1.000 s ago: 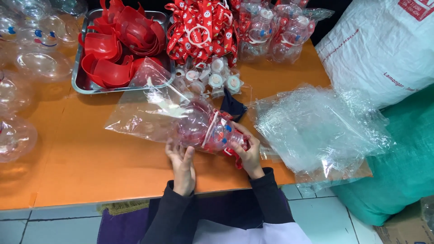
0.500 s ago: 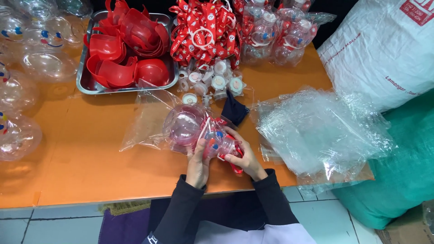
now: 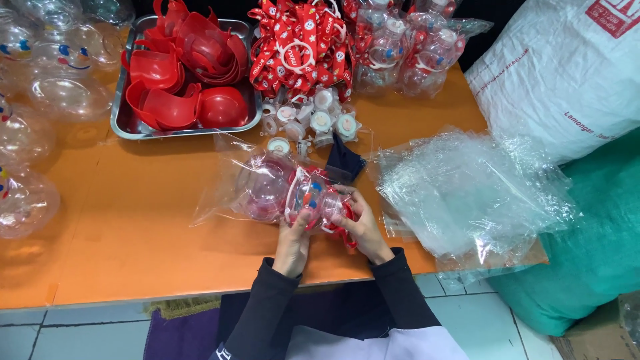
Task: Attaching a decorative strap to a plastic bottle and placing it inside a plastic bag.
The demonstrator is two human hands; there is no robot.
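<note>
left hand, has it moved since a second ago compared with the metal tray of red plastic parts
Yes. The left hand has shifted right, away from below the metal tray, closing in beside the right hand on the clear plastic bag.

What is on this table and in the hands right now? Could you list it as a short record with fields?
Left hand: grips clear round container inside clear plastic bag
Right hand: holds the bag's open end
Surface: orange table
Metal tray: red plastic parts
Behind the hands: small caps, red lanyards
Right side: heap of empty clear bags
</note>
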